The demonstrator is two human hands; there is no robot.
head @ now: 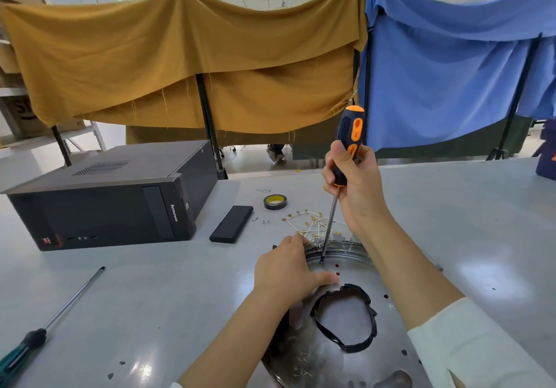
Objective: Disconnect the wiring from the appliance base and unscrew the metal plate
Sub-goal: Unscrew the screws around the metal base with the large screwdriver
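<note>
Two screwdrivers: one orange-and-black-handled [349, 147], one green-and-black-handled [45, 327]. One round shiny metal plate [340, 351], one black desktop computer case [114, 201], one black-and-yellow tape roll [275, 201], one flat black rectangular box [231, 224].

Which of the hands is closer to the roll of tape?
Right. The right hand grips the screwdriver just right of the tape roll; the left hand rests lower on the metal plate, nearer the camera.

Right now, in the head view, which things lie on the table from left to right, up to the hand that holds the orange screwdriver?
green-handled screwdriver → computer case → flat black box → tape roll → left hand → right hand gripping the orange screwdriver
</note>
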